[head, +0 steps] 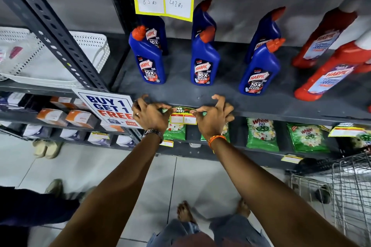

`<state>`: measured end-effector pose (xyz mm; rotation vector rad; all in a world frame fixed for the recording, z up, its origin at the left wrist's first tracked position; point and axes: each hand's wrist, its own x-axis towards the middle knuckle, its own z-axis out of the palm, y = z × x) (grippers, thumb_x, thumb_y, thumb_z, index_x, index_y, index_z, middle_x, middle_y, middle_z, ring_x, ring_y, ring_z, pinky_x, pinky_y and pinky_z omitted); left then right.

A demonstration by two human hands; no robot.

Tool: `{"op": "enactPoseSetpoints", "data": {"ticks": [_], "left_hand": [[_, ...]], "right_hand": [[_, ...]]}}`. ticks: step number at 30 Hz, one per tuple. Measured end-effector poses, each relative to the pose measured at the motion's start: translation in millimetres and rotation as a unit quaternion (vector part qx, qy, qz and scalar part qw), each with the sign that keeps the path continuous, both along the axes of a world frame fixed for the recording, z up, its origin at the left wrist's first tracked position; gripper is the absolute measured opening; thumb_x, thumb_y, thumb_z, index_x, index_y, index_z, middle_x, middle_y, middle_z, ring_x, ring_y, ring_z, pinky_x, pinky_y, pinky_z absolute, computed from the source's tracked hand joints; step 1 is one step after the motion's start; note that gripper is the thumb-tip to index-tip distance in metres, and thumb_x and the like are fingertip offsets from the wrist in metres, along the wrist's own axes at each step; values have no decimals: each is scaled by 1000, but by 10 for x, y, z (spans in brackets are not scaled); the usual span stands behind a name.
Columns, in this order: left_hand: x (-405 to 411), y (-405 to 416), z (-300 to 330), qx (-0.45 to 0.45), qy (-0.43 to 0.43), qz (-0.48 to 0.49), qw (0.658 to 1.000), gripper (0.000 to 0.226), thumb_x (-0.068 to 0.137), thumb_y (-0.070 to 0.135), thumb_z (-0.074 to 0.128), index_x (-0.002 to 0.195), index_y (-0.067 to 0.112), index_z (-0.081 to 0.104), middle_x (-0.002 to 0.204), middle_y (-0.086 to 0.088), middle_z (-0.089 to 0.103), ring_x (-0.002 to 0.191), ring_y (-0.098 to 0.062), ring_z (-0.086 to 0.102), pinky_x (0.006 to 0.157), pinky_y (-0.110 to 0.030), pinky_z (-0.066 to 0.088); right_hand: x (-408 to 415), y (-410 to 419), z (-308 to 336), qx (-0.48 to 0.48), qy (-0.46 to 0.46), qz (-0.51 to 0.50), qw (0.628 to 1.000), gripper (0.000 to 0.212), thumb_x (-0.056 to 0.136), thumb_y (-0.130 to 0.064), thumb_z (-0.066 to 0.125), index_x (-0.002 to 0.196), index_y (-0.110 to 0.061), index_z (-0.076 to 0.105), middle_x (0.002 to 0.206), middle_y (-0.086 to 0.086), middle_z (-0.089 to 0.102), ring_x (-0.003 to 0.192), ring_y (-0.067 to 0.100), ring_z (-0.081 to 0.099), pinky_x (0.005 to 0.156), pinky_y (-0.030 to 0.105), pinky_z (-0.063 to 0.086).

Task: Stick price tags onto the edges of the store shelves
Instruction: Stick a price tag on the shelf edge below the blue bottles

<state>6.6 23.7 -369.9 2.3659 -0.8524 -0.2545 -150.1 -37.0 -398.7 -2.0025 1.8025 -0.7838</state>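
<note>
Head view: a yellow price tag [183, 116] is held against the front edge of the grey shelf [281, 113], below the blue Harpic bottles [203, 60]. Its left top corner is pinched by the left hand [150, 115], its right top corner by the right hand [212, 119], thumb and forefinger closed on the paper. Both forearms are stretched forward, remaining fingers curled and raised above the shelf edge

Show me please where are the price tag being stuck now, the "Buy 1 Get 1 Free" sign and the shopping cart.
price tag [183, 118]: head view, on its white price boxes between the hands.
"Buy 1 Get 1 Free" sign [109, 107]: head view, on the blue lettering.
shopping cart [349, 190]: head view, on its wire side.
</note>
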Motion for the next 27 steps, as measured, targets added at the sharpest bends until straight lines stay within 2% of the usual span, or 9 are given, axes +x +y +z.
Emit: {"op": "enactPoseSetpoints", "data": {"ticks": [4, 7, 12, 16, 20, 23, 27], "left_hand": [[59, -10, -97, -43, -37, -24, 998, 54, 66, 46, 93, 109, 17, 80, 161, -9, 42, 156, -42, 18, 125, -57, 16], [169, -50, -216, -24, -70, -51, 996, 33, 66, 53, 90, 91, 31, 83, 162, -1, 42, 158, -38, 16, 127, -56, 13], [262, -88, -347, -35, -84, -79, 993, 25, 71, 51, 87, 88, 33, 83, 160, -1, 45, 158, -39, 17, 129, -53, 11], [263, -96, -317, -53, -52, -98, 992, 19, 76, 39, 87, 92, 27, 84, 154, -4, 52, 154, -38, 27, 125, -48, 27], [273, -104, -333, -69, -7, -100, 993, 16, 79, 31, 87, 93, 24, 84, 147, 0, 58, 143, -29, 44, 106, -43, 48], [298, -118, -323, -69, -4, -98, 993, 16, 77, 31, 88, 92, 27, 84, 142, 4, 61, 136, -23, 51, 98, -41, 52], [306, -122, -311, -67, -12, -103, 992, 15, 77, 34, 88, 91, 28, 84, 139, 6, 62, 135, -18, 50, 94, -35, 50]], "right_hand": [[19, -3, 25, 2, 9, 6, 1000, 16, 67, -38, 88, 74, -27, 79, 148, -2, 40, 126, 33, 28, 92, 54, 32], [41, -10, 58, 13, 4, 8, 1000, 14, 69, -34, 88, 76, -27, 80, 151, -3, 37, 128, 33, 25, 95, 56, 31], [56, -8, 30, 32, -4, 6, 999, 14, 70, -34, 87, 77, -25, 80, 153, -3, 35, 129, 34, 26, 97, 55, 31], [64, -9, 20, 39, -16, -4, 999, 15, 71, -36, 87, 79, -25, 80, 153, -3, 35, 129, 33, 25, 99, 59, 31], [69, -16, 8, 28, -20, -9, 999, 18, 69, -40, 88, 78, -26, 80, 150, -3, 38, 127, 33, 29, 96, 56, 31], [75, -21, 21, 27, -13, -11, 999, 19, 69, -42, 87, 78, -27, 80, 149, -4, 38, 127, 33, 30, 95, 53, 31], [87, -17, 30, 30, -7, -14, 999, 18, 69, -43, 87, 77, -28, 79, 149, -4, 39, 127, 33, 31, 95, 54, 32]]}}
